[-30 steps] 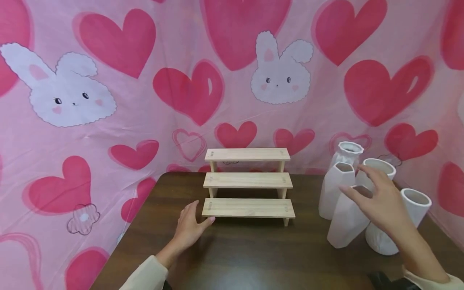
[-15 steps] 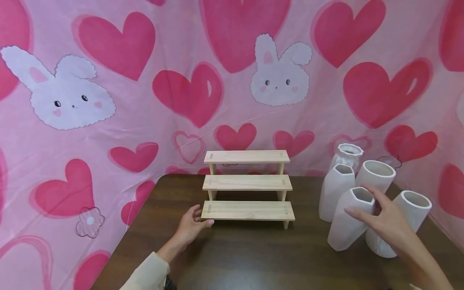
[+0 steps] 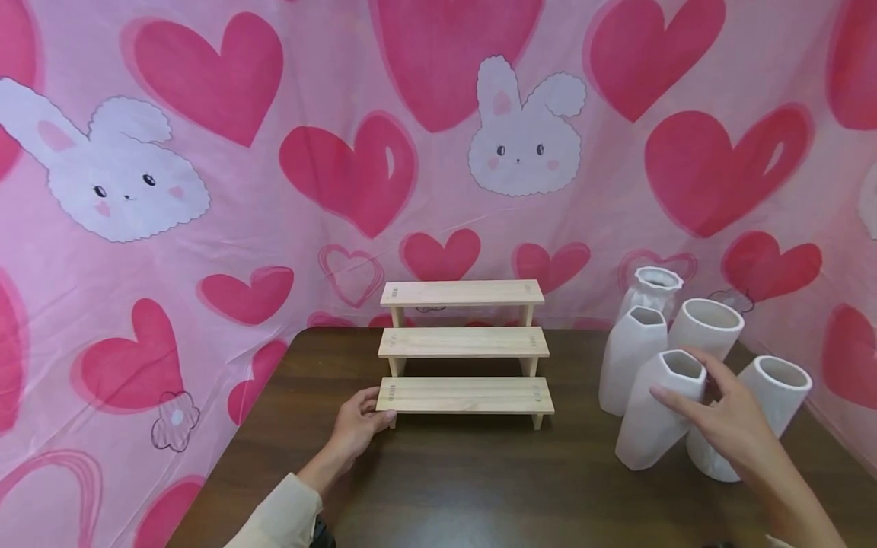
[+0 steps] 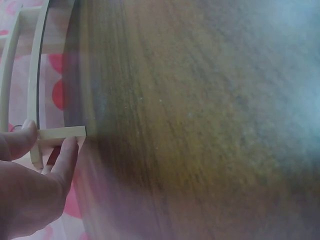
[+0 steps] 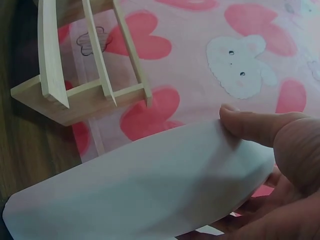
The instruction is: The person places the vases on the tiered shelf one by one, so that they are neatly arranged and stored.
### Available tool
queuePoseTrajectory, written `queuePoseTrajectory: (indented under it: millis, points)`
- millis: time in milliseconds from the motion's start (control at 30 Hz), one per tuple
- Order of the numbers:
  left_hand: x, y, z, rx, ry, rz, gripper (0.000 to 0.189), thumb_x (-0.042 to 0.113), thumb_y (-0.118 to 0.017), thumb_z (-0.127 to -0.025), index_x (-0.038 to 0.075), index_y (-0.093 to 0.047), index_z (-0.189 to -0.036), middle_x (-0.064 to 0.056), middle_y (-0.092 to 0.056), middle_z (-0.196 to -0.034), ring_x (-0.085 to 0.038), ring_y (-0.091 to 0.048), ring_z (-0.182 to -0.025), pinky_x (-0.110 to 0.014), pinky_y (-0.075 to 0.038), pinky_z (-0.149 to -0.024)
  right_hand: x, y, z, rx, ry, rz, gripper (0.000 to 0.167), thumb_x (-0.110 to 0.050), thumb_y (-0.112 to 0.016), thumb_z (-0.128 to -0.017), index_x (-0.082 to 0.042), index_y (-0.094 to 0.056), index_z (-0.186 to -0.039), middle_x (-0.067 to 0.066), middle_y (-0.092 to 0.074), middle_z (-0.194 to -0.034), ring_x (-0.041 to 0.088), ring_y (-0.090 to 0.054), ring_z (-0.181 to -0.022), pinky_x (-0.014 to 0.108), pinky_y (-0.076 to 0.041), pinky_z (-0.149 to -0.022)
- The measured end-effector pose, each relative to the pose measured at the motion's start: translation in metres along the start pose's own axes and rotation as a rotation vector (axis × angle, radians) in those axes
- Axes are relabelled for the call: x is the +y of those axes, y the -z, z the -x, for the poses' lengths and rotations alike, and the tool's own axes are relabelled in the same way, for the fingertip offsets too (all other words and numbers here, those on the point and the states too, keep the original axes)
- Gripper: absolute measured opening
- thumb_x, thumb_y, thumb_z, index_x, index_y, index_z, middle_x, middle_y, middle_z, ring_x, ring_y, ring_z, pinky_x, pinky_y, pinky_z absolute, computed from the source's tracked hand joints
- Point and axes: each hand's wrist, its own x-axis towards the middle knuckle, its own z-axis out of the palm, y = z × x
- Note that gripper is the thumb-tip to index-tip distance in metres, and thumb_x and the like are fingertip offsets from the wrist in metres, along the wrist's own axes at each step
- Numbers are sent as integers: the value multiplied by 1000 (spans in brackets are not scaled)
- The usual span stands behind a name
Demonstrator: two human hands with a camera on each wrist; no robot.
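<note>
A pale wooden three-step display stand (image 3: 466, 396) stands on the table. My left hand (image 3: 355, 428) grips the left end of its lowest step; in the left wrist view the thumb lies at the board (image 4: 34, 95) and the fingers reach round the end support (image 4: 62, 132). At the right, my right hand (image 3: 729, 415) holds a white faceted vase (image 3: 651, 418) near its top, thumb on the near side and fingers behind. This vase (image 5: 135, 185) has an angular mouth and leans slightly in the head view. The fingers behind it are partly hidden.
Several other white vases crowd round the held one: a faceted one (image 3: 630, 358) to its left, a frilled-rim one (image 3: 654, 285) at the back, a round-mouthed one (image 3: 709, 327) behind and another (image 3: 774, 396) at the right. A pink heart-and-bunny cloth (image 3: 425, 198) hangs behind the dark table (image 3: 466, 487).
The right hand has come down onto the faceted vase and taken hold of it near the top. The left hand has closed round the end of the lowest step.
</note>
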Motion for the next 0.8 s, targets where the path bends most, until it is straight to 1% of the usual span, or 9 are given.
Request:
queuePoseTrajectory:
  millis: [67,167,233,267,367,500,700,767,800]
  points:
    - [-1,0,0,5,12,36,51,-5,-69,-85,-10,-47,-131,-27,-62,-113,-21,-66,-87,-29,-60,-74,1,0,0,-11,-10,0,67,-28,-76,-84,-8,-43,-139,-3,-56,-105,-3,-44,-83,15,-43,-62]
    - [-1,0,-1,8,23,60,50,-6,-68,-85,-9,-48,-131,-28,-62,-114,-21,-66,-87,-29,-60,-75,1,0,0,-23,-28,15,69,-30,-75,-85,-9,-42,-141,15,-55,-115,-3,-42,-86,16,-42,-62]
    - [-1,0,-2,9,28,65,49,-6,-68,-85,-9,-49,-131,-28,-62,-114,-21,-66,-87,-29,-60,-74,1,1,0,-25,-32,20,69,-31,-74,-85,-9,-41,-141,18,-54,-118,-4,-42,-86,17,-43,-63]
    - [-1,0,-2,7,28,63,49,-5,-68,-86,-9,-49,-131,-27,-62,-114,-21,-66,-87,-29,-60,-74,1,1,0,-19,-31,19,68,-30,-75,-85,-9,-42,-141,16,-55,-116,-4,-42,-86,17,-43,-63]
    - [0,-1,-2,3,28,59,50,-4,-68,-86,-9,-48,-131,-27,-62,-113,-21,-66,-87,-29,-60,-74,0,3,0,-3,-32,16,68,-30,-76,-83,-9,-45,-140,2,-58,-106,-5,-44,-82,15,-43,-61]
    - [0,0,-2,-4,29,55,50,-3,-68,-86,-9,-48,-132,-27,-63,-113,-22,-66,-88,-30,-60,-75,-1,4,-1,1,-47,2,69,-30,-77,-82,-8,-46,-140,-14,-53,-98,-4,-46,-81,12,-43,-61]
    - [1,1,-4,-8,47,53,51,-2,-69,-86,-8,-48,-132,-25,-63,-112,-23,-67,-89,-33,-60,-77,-3,5,-2,8,-24,-1,67,-28,-78,-82,-7,-48,-138,-24,-50,-95,-2,-45,-83,14,-42,-62]
    - [1,1,-4,-6,55,53,51,-2,-69,-85,-7,-48,-132,-24,-64,-111,-24,-67,-89,-34,-60,-78,-4,5,-2,6,-19,2,66,-28,-78,-82,-7,-48,-138,-23,-50,-95,-2,-45,-83,14,-43,-62]
    - [1,1,-4,-5,58,56,52,-2,-69,-85,-6,-48,-132,-24,-64,-111,-24,-67,-89,-34,-60,-78,-4,5,-1,7,-18,3,66,-28,-78,-82,-7,-48,-137,-21,-52,-97,-1,-45,-83,14,-43,-62]
